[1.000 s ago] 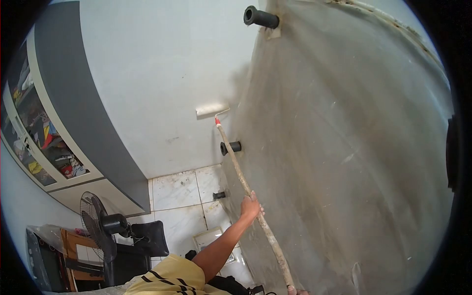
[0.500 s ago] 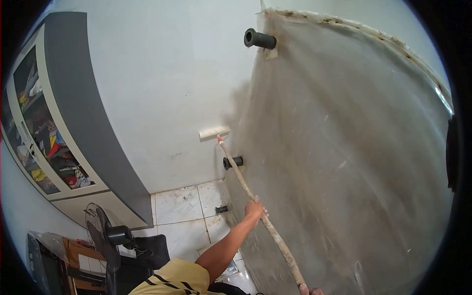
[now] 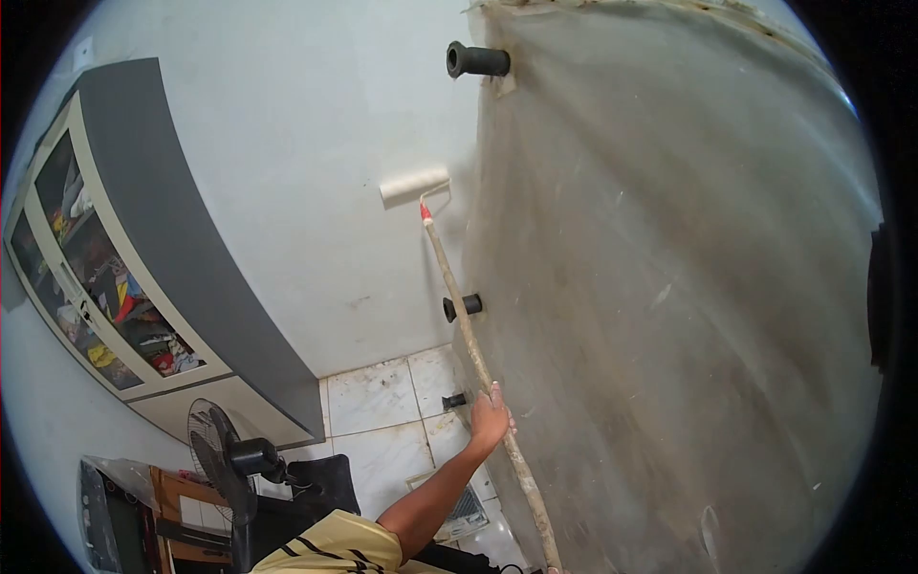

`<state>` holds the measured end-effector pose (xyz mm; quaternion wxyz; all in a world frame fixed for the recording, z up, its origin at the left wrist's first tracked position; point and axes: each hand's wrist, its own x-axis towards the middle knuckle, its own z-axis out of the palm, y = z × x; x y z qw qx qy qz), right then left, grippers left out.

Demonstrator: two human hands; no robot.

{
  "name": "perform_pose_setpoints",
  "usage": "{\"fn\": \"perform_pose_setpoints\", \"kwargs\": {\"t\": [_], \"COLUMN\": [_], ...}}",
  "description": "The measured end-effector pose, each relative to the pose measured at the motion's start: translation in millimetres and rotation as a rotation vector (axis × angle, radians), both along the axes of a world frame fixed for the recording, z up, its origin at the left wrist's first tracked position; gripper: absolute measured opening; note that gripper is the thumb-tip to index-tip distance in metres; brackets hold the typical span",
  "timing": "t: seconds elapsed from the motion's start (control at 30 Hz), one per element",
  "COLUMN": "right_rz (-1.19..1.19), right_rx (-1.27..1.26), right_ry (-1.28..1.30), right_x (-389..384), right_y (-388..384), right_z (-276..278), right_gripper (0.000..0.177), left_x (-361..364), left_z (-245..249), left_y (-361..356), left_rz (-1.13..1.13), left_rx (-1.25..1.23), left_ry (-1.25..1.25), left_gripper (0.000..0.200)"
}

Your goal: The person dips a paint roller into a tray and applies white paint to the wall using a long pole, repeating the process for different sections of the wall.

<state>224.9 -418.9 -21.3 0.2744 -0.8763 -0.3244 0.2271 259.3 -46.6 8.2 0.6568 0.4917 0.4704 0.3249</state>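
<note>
My left hand (image 3: 491,421) is closed round a long, paint-spotted wooden pole (image 3: 524,474), its thumb pointing up along the wood. At the bottom edge of the view, only a sliver of my right hand (image 3: 554,570) shows at the lower end of the pole. A red-necked paint roller (image 3: 414,187) on the pole's far end lies against the white wall (image 3: 316,191), left of the corner. The pole passes in front of a dark pipe stub (image 3: 463,307) and beside a plastic-covered surface (image 3: 650,316).
At left stands a grey cabinet (image 3: 206,239) with glass doors and clothes inside. A black fan (image 3: 222,452) and a dark chair (image 3: 325,483) are at lower left. Another pipe stub (image 3: 478,61) sticks out higher up. White floor tiles (image 3: 373,397) lie below the wall.
The roller has moved up the wall, and the pole stands steeper. The view has shifted slightly. My right hand has slipped almost out of view at the bottom; my left hand still holds the pole.
</note>
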Motion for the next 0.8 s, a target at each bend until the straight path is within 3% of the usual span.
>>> {"fn": "perform_pose_setpoints", "kwargs": {"t": [0.03, 0.13, 0.23, 0.33, 0.47, 0.6, 0.67, 0.73, 0.8], "right_rz": [-0.039, 0.065, 0.071, 0.063, 0.087, 0.115, 0.127, 0.072, 0.064], "right_rx": [0.134, 0.220, 0.226, 0.185, 0.220, 0.228, 0.199, -0.050, -0.009], "right_ry": [-0.105, -0.029, 0.095, -0.021, 0.103, 0.086, 0.076, 0.157, 0.090], "right_x": [-1.9, 7.1, 7.7, 6.6, 12.9, 12.5, 10.8, 7.9, 1.1], "right_y": [2.7, 10.7, 22.2, 52.2, 94.9, 101.0, 85.5, 64.5, 47.4], "right_z": [-7.0, -19.6, -24.6, -24.4, 7.7, 8.5, -15.7, -40.3, -25.4], "right_gripper": [0.043, 0.042, 0.043, 0.045, 0.047, 0.049, 0.048, 0.049, 0.049], "left_x": [-0.6, -1.1, -4.0, -6.3, -5.1, -5.9, -9.6, -13.4, -15.7], "left_z": [8.6, 30.3, 60.9, 95.3, 131.1, 127.2, 106.7, 87.6, 63.0], "left_y": [1.3, 9.4, 15.7, 31.0, 59.9, 70.6, 63.1, 49.2, 33.8], "left_rz": [-0.002, -0.006, -0.003, 0.017, 0.023, 0.025, 0.001, 0.003, 0.008], "left_rx": [0.020, 0.100, 0.197, 0.280, 0.444, 0.428, 0.378, 0.352, 0.324], "left_ry": [0.003, 0.011, 0.024, 0.030, 0.030, -0.024, 0.010, 0.009, 0.008], "left_gripper": [0.041, 0.037, 0.038, 0.039, 0.039, 0.039, 0.039, 0.040, 0.040]}}
